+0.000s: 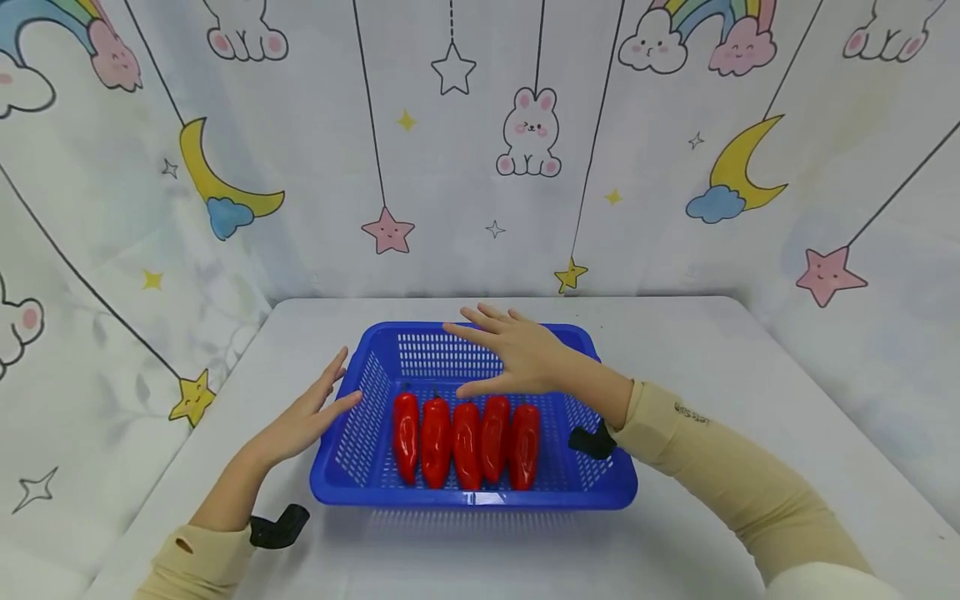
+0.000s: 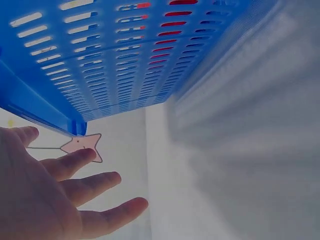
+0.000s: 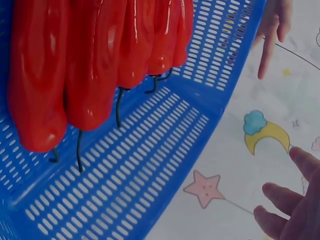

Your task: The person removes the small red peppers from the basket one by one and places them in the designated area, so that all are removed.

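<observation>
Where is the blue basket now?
In the head view's lower middle, the blue basket rests on the white table, the left hand at its left side, the right hand over its far rim.

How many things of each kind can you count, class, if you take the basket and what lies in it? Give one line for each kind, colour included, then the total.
Red peppers: 5
Blue basket: 1
Total: 6

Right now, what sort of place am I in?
Probably an indoor, staged workspace: there's a white table, a cartoon-printed backdrop behind it, and a blue basket of red peppers set out on top.
</observation>
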`<action>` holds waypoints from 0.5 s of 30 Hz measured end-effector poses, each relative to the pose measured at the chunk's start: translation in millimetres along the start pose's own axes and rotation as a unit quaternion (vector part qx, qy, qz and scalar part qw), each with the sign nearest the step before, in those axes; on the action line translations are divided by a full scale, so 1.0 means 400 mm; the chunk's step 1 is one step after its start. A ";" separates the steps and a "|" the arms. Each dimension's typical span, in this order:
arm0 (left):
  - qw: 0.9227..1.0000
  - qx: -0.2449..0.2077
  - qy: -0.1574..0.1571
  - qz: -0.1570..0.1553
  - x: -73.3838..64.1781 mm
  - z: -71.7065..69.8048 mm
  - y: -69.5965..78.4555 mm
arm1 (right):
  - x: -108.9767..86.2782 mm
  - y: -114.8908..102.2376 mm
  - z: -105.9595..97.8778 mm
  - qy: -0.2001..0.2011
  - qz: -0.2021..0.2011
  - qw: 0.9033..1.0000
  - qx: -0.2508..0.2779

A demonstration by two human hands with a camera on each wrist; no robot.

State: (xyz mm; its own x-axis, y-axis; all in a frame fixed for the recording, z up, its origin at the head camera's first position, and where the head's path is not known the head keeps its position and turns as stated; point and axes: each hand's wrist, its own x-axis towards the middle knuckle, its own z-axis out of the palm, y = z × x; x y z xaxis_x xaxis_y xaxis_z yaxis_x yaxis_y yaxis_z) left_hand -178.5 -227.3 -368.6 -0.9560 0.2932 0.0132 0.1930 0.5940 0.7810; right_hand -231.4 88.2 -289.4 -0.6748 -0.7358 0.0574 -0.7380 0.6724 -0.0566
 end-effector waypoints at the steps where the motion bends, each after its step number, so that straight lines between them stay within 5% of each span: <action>1: 1.000 -0.006 -0.001 -0.001 0.001 0.002 -0.001 | 0.002 -0.002 0.003 -0.004 0.001 1.000 0.001; 15: 0.996 -0.090 -0.010 -0.011 0.003 0.014 -0.018 | 0.037 -0.025 0.038 -0.030 -0.010 0.999 0.013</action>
State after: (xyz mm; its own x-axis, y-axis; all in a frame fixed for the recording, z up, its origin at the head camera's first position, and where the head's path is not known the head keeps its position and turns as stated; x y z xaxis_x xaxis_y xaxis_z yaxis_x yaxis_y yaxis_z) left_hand -179.9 -226.9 -377.9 -0.9548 0.2969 -0.0158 0.1275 0.4567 0.8804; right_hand -233.9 69.1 -303.3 -0.6581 -0.7529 -0.0005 -0.7503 0.6559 -0.0824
